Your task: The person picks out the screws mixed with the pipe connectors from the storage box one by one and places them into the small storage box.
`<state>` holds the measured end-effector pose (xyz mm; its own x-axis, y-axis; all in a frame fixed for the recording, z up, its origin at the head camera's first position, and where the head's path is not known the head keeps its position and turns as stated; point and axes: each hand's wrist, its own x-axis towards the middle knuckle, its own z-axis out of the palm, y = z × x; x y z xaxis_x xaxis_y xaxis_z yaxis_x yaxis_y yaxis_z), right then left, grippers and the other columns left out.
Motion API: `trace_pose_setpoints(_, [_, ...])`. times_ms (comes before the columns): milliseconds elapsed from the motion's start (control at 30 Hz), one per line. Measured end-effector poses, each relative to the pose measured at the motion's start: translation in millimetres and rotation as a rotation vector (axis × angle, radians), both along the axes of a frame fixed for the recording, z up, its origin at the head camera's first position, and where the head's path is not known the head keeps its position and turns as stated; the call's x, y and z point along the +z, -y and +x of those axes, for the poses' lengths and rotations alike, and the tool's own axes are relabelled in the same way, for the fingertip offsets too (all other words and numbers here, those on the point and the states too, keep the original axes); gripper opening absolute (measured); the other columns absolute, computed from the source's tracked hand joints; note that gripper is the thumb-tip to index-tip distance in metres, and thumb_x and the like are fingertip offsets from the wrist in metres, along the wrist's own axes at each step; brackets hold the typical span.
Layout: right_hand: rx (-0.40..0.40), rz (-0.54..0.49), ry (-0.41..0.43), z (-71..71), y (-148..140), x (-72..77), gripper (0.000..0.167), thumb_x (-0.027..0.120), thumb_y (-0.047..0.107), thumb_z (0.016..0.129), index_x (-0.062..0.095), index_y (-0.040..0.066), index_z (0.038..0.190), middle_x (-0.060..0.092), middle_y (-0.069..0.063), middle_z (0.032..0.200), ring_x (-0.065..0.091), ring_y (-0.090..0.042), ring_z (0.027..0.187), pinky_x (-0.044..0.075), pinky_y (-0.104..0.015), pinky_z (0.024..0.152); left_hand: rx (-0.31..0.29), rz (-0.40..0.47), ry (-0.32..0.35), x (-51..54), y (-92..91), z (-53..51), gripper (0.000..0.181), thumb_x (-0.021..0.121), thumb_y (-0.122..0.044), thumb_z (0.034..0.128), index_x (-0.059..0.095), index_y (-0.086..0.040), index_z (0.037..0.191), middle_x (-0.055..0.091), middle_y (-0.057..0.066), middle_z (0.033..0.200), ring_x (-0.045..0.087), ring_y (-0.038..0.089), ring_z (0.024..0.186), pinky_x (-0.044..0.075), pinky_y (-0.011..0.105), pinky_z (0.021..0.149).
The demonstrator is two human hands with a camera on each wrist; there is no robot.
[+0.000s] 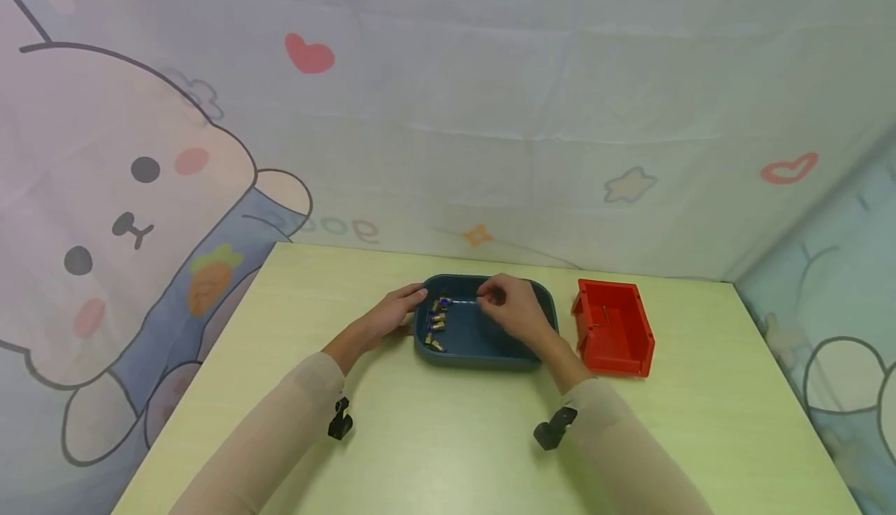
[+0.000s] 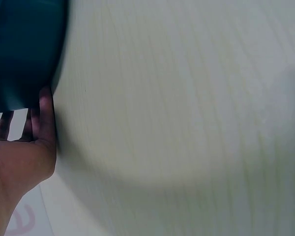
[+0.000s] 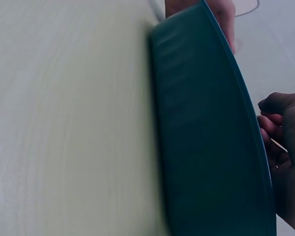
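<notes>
A dark blue-green tray (image 1: 483,361) stands on the table, with several small brass-coloured fittings (image 1: 439,327) along its inner left side. At the tray's left end, my left hand (image 1: 383,319) rests its extended fingers against the outer wall; the left wrist view shows the hand (image 2: 27,157) touching the tray (image 2: 24,59) from below in that picture. Over the right half of the tray hangs my right hand (image 1: 518,314), thumb and fingers bent towards each other. In the right wrist view this hand (image 3: 287,142) is partly behind the tray wall (image 3: 211,128); whether its fingertips hold anything cannot be told.
Just right of the tray, a red open bin (image 1: 616,336) holds a few small thin metal pieces (image 1: 605,313). A pale table (image 1: 420,437) lies under everything, and a patterned cloth (image 1: 490,110) hangs along its back edge.
</notes>
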<state>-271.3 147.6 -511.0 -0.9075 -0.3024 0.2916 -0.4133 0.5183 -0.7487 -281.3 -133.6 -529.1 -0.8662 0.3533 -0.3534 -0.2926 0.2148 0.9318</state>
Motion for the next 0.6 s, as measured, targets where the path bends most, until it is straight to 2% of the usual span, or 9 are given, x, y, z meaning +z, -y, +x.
trace_pose_setpoints(267, [0.021,0.008,0.026,3.2,9,-1.7,0.009,0.078,0.007,0.096,0.076,0.005,0.105,0.073,-0.005,0.096,0.068,-0.017,0.084,0.059,-0.034,0.077,-0.013,-0.009,-0.012,1.5,-0.6,-0.2,0.064,0.049,-0.045,0.1133,0.033,-0.015,0.167,0.037,0.015,0.168,0.030,0.035,0.157,0.047,0.050,0.113])
trace_pose_setpoints(600, [0.063,0.034,0.021,0.7,23,-8.7,0.018,0.081,0.008,0.094,0.076,0.001,0.109,0.073,-0.007,0.101,0.069,-0.019,0.090,0.059,-0.035,0.081,-0.004,-0.003,0.004,0.4,-0.1,0.8,0.063,0.049,-0.047,0.1127,0.036,-0.018,0.167,0.039,0.012,0.167,0.032,0.032,0.157,0.044,0.051,0.115])
